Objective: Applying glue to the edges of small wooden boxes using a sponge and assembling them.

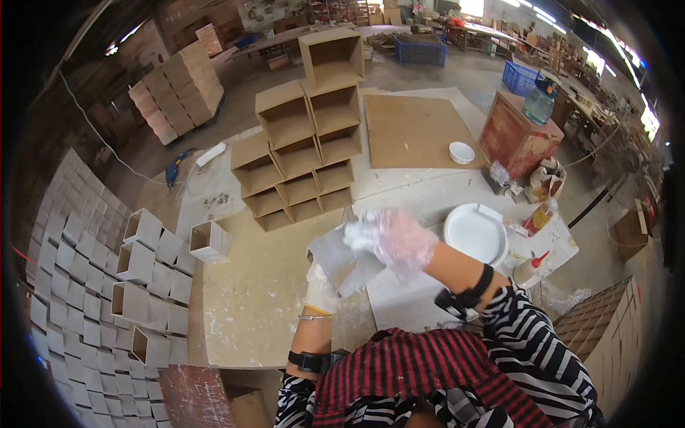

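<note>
My left hand (pixel 320 287), in a white knit glove, holds a small open box (pixel 341 268) tilted above the table; its outer faces look greyish white. Over the top of that box is my right hand (pixel 408 241), in a clear plastic glove. Its fingers are closed round something white and blurred, too smeared to name. To the right of my hands, a round white tub (pixel 447 235) contains white liquid, with a white flat piece (pixel 491 213) lying across its rim. A stack of bare brown open boxes (pixel 294 153) stands just beyond my hands.
Many whitened boxes (pixel 85 299) are piled at the left; a single white box (pixel 208 240) stands on the table's left edge. Right of the tub are a red-tipped bottle (pixel 529 268) and a yellowish bottle (pixel 541 217). A white bowl (pixel 462 153) rests on a brown board (pixel 414 128).
</note>
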Demonstrator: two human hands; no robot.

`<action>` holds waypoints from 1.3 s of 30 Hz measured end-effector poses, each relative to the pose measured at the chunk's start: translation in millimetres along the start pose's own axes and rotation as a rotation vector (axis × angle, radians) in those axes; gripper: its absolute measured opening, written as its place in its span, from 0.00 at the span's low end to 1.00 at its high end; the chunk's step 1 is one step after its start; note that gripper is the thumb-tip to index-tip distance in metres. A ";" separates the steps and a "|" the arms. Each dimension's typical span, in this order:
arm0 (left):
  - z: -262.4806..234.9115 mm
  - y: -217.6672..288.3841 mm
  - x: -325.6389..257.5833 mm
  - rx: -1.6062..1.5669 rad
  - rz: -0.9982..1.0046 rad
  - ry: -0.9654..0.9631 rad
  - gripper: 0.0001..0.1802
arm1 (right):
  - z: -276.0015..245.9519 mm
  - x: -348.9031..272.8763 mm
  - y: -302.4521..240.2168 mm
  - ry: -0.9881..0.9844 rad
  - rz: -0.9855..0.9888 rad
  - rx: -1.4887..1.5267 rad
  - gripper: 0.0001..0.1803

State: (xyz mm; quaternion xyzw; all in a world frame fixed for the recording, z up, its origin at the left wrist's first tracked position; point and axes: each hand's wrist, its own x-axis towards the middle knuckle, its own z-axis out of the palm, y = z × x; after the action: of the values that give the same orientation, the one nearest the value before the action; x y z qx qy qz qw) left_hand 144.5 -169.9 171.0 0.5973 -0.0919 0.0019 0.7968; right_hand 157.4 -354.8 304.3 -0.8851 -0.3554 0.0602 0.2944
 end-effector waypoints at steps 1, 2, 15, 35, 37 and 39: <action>2.3 5.6 -1.6 -0.005 -0.047 -0.047 0.19 | 0.1 -1.3 -5.8 -0.164 0.441 0.525 0.22; -8.4 -9.8 4.6 -0.005 -0.045 -0.043 0.19 | 11.2 -3.7 5.9 -0.168 0.439 0.523 0.22; -11.8 -19.6 0.8 -0.661 -0.361 -0.012 0.25 | 38.4 -25.3 15.5 -0.376 -0.233 0.038 0.22; 9.9 -1.8 -20.4 -0.272 -0.534 0.102 0.25 | 10.4 35.6 64.9 0.305 -0.473 -0.607 0.24; -7.5 -17.7 -23.5 -0.426 -0.520 0.092 0.25 | 3.2 28.6 59.3 0.316 -0.450 -0.563 0.24; -12.3 -22.3 -19.6 -0.377 -0.509 0.057 0.25 | 6.6 6.9 41.8 0.238 -0.536 -0.555 0.23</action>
State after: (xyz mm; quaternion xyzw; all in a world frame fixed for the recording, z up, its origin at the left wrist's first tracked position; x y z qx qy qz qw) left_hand 129.5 -162.5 143.5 0.4424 0.0840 -0.1976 0.8707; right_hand 185.2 -371.0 276.0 -0.8077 -0.5400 -0.2197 0.0887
